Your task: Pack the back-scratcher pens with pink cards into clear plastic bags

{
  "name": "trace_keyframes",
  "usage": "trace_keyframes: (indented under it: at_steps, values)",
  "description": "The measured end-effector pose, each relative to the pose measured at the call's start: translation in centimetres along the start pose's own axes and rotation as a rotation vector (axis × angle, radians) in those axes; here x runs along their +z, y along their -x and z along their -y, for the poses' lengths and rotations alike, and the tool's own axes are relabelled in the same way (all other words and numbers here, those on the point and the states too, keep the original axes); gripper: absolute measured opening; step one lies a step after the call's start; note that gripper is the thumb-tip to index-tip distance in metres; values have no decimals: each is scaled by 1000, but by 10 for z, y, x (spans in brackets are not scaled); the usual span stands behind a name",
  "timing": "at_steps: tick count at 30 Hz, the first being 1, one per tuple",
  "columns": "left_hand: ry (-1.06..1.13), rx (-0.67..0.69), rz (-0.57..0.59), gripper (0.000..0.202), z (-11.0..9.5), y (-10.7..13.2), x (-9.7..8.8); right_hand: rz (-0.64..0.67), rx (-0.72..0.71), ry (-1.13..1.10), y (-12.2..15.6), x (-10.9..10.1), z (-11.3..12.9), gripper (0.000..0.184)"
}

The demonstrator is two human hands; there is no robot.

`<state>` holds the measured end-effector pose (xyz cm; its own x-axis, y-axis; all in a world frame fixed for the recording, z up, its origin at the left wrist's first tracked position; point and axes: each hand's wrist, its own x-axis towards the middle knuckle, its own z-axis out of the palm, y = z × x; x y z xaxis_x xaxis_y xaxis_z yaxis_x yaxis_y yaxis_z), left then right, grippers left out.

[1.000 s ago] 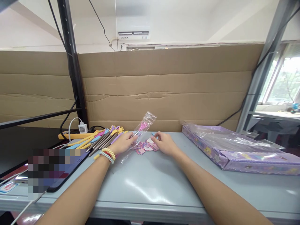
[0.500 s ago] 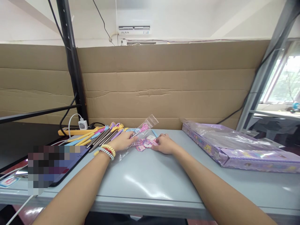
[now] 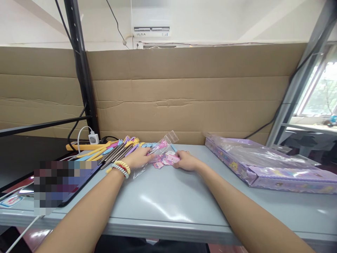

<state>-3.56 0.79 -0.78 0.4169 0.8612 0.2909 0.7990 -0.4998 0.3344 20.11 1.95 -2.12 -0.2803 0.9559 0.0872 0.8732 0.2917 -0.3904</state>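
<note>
My left hand [image 3: 138,158] is closed on the lower left part of a clear zip-top plastic bag [image 3: 171,136], which slants up and away on the grey table. Something bright pink shows in the bag's upper half. Beside the bag lies a small pile of pink and white printed paper pieces [image 3: 158,164]. My right hand [image 3: 188,161] has its fingers closed at the right edge of the pile, on a pink printed card [image 3: 172,159]. A thin light-blue stick [image 3: 173,148] lies just behind that hand.
Left of my left hand lie several back scratchers with metal rods [image 3: 114,156] and coloured hand-shaped ends. Nearer stands a tablet [image 3: 84,182], partly blurred out. A purple flat box [image 3: 289,181] with clear film is at the right. A cardboard wall [image 3: 189,91] closes the back.
My right hand has shifted slightly to the right, and the pink card at its fingertips shows more plainly. The left hand and the bag have hardly moved.
</note>
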Motion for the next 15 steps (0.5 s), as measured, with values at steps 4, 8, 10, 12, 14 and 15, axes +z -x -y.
trace_keyframes:
  at_steps: [4,8,10,12,14,15]
  values:
    - [18,-19,16,39,1,0,0,-39,-82,44,0,3,2,16]
    - [43,-25,34,36,3,0,1,-166,-158,-61,0,-1,4,24]
    - [36,-13,36,37,3,0,1,-236,-148,-117,0,-4,4,26]
    - [36,0,38,39,1,0,1,-314,-108,-137,-1,-6,3,22]
    - [54,11,48,41,-1,1,-1,-379,-69,-142,-2,-6,1,12]
    - [64,14,53,42,-2,1,-1,-400,-48,-151,-3,-5,0,8]
